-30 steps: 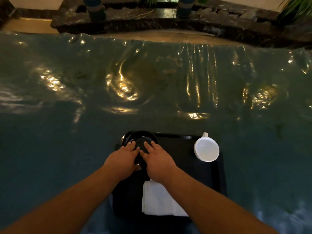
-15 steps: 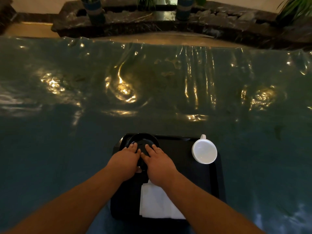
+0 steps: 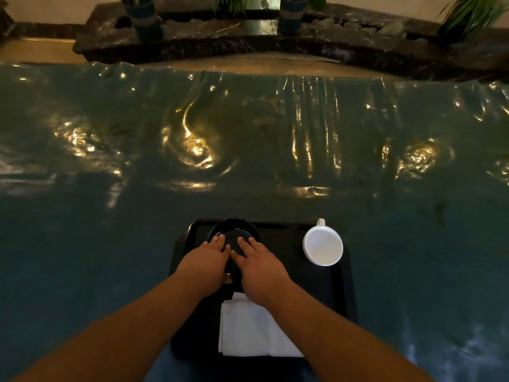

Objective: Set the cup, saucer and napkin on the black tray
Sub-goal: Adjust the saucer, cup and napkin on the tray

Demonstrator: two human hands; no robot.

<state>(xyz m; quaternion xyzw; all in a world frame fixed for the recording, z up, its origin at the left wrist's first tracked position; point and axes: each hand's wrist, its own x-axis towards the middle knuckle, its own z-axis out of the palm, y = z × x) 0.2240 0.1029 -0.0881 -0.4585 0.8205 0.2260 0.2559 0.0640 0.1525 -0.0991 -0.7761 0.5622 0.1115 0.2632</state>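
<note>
A black tray (image 3: 278, 244) lies on the table close to me. In its far left corner sits a black saucer (image 3: 234, 226). My left hand (image 3: 205, 261) and my right hand (image 3: 260, 267) lie side by side on the saucer, fingers spread over its top and thumbs tucked at its near rim. A white cup (image 3: 322, 245) stands on the tray's far right corner, handle pointing away from me. A folded white napkin (image 3: 248, 329) lies on the near middle of the tray, its right part hidden under my right forearm.
The table is covered with a shiny, wrinkled teal plastic sheet (image 3: 248, 161) that reflects lamps. Beyond its far edge runs a dark stone ledge (image 3: 248, 40) with potted plants (image 3: 144, 16) in blue pots.
Both hands stay on the saucer in the same place. Only the view has shifted slightly; cup and napkin have not moved on the tray.
</note>
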